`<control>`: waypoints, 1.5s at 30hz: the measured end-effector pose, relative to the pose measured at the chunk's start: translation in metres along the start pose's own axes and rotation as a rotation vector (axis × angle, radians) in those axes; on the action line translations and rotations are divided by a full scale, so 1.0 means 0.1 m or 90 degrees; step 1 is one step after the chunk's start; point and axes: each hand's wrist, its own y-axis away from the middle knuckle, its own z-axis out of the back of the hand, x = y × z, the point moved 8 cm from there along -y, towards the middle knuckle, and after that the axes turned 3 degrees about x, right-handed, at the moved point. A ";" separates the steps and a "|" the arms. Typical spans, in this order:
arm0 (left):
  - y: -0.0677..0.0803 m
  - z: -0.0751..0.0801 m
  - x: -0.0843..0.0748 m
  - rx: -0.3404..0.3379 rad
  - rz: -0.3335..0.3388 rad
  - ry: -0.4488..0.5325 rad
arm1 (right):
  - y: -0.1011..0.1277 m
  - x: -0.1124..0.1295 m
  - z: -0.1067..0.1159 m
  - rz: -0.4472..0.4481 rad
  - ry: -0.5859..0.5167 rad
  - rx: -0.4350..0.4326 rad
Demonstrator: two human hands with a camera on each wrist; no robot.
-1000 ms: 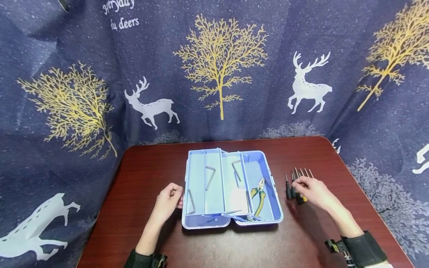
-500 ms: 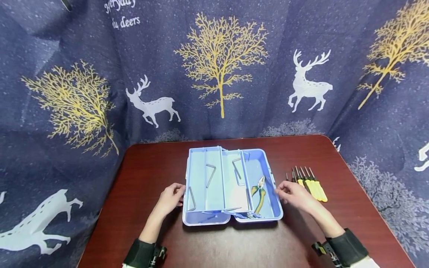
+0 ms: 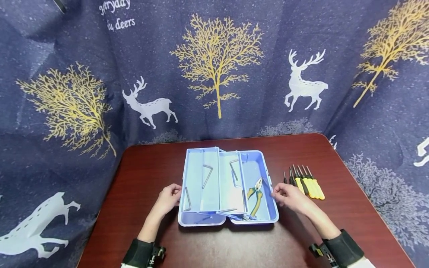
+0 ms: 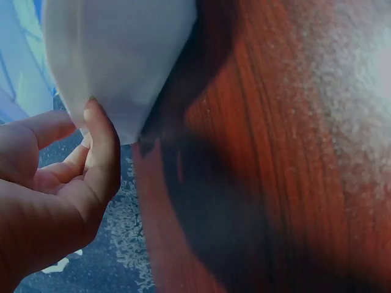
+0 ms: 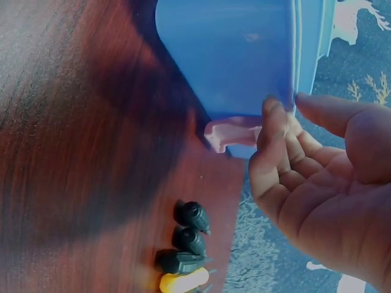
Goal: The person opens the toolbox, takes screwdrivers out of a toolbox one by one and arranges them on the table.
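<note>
A light-blue toolbox (image 3: 210, 217) stands unfolded on the table, its stepped trays spread to the left. Several hex keys (image 3: 208, 175) lie in the trays. Green-handled pliers (image 3: 257, 199) rest in the deep right compartment. At the left side of the box, my left hand (image 3: 168, 199) pinches its edge between thumb and curled fingers, as the left wrist view shows. On the opposite side my right hand (image 3: 295, 199) holds the right rim, thumb at the top edge and index finger against the outer wall. A pink catch (image 5: 232, 134) sits beside those fingers.
Several screwdrivers (image 3: 311, 186) with yellow or black handles lie in a row right of the toolbox, behind my right hand. The dark red wooden table (image 3: 144, 163) ends at a patterned blue cloth (image 3: 147, 56) hung behind it.
My right hand has left the screwdrivers and moved left to the toolbox's right rim. The left hand stays at the left side. The view has shifted slightly.
</note>
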 end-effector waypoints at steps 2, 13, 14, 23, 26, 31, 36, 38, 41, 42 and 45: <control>0.01 0.00 0.01 0.006 0.005 0.016 | 0.00 -0.01 0.00 -0.003 -0.013 0.003; 0.07 -0.04 0.07 0.072 0.051 0.042 | -0.13 -0.09 0.05 -0.026 -0.059 -0.016; 0.07 -0.05 0.07 0.077 0.053 0.046 | -0.14 -0.10 0.05 -0.028 -0.063 -0.020; 0.10 -0.05 0.04 0.092 0.044 0.029 | -0.17 -0.11 0.01 -0.045 -0.106 -0.019; 0.11 -0.02 0.00 0.082 0.032 -0.006 | -0.17 -0.10 0.01 -0.049 -0.116 -0.016; 0.15 -0.01 -0.02 0.072 0.018 -0.045 | -0.17 -0.10 -0.01 -0.060 -0.126 -0.014; 0.18 0.05 -0.06 0.058 0.011 -0.011 | -0.18 -0.08 -0.03 -0.057 -0.125 -0.013; 0.19 0.06 -0.11 0.061 0.005 0.015 | -0.18 -0.08 -0.02 -0.056 -0.122 -0.016; 0.22 0.08 -0.22 0.067 -0.015 0.043 | -0.19 -0.08 -0.02 -0.058 -0.121 -0.019; 0.23 0.09 -0.27 0.065 -0.023 0.040 | -0.19 -0.08 -0.02 -0.059 -0.120 -0.019; 0.27 0.14 -0.42 0.051 -0.055 -0.014 | -0.20 -0.09 -0.03 -0.059 -0.121 -0.018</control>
